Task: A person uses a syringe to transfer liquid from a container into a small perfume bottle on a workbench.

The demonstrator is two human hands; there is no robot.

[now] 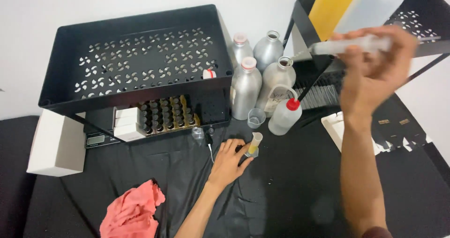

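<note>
My right hand [375,74] grips 1 light, slippery-looking plastic syringe [351,45] by its barrel at upper right, while my left hand [228,160] pinches the small measuring cylinder [254,144], probably tippy, at its base mid-frame.

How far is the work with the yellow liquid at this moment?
Done: the small cylinder holds some yellow liquid. In hand: the left hand steadies it; the right hand holds a syringe raised by the big bottle. Left: vials wait in the rack.
</note>
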